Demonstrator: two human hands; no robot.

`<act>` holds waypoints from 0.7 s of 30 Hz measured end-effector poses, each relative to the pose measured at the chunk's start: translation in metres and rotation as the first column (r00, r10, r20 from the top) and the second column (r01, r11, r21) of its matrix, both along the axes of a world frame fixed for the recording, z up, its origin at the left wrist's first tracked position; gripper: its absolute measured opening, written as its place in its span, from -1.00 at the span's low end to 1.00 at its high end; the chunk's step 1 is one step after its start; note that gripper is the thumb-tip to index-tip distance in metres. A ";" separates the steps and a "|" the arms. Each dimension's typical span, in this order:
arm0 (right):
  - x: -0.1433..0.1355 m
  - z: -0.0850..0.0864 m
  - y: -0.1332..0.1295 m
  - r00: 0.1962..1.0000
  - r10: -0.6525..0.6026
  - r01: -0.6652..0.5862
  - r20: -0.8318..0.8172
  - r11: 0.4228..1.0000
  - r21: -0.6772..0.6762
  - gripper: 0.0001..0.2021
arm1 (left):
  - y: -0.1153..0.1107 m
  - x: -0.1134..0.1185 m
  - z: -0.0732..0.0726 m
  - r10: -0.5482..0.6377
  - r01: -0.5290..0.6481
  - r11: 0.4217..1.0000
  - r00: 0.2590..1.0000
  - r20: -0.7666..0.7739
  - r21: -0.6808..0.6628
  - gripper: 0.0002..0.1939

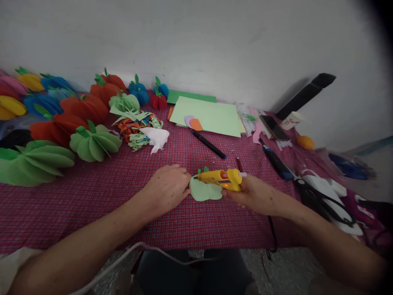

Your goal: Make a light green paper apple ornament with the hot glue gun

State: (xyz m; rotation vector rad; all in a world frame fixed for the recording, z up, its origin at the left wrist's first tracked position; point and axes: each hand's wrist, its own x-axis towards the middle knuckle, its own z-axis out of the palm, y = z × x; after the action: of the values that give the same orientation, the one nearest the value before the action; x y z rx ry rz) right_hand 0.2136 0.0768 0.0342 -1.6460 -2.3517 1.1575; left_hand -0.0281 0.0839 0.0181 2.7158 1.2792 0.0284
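My right hand (248,192) is wrapped round the grip of a yellow hot glue gun (219,178), whose small light glows orange. The gun points left, its dark nozzle over the upper left part of a light green paper pumpkin cutout (201,192). Darker green paper bits show at the cutout's top edge, partly behind the gun. My left hand (170,184) lies at the cutout's left edge, fingers curled with the tips pinching that edge. The gun covers part of the paper.
Finished paper pumpkins (95,143) crowd the left side beside a heap of paper scraps (135,129). Behind my hands lie a black marker (210,145) and light green sheets (208,114). Scissors (322,200), a blue-black tool (276,162) and a paper cup (291,121) are at right.
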 end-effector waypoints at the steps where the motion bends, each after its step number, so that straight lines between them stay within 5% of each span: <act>1: -0.001 0.000 -0.001 1.000 0.007 -0.007 0.007 1.000 -0.004 -0.74 | 0.000 0.000 -0.001 -0.002 0.002 1.000 1.000 0.003 0.006 -0.79; 21: -0.004 0.009 -0.012 0.995 0.091 -0.088 0.039 0.994 -0.070 -0.75 | 0.000 -0.002 -0.003 -0.009 0.008 1.000 1.000 0.022 0.027 -0.79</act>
State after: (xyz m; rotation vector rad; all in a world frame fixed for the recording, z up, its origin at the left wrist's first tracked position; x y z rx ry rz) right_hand 0.2093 0.0644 0.0431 -1.6161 -2.4626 1.2434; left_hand -0.0300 0.0836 0.0153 2.7360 1.2702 0.0746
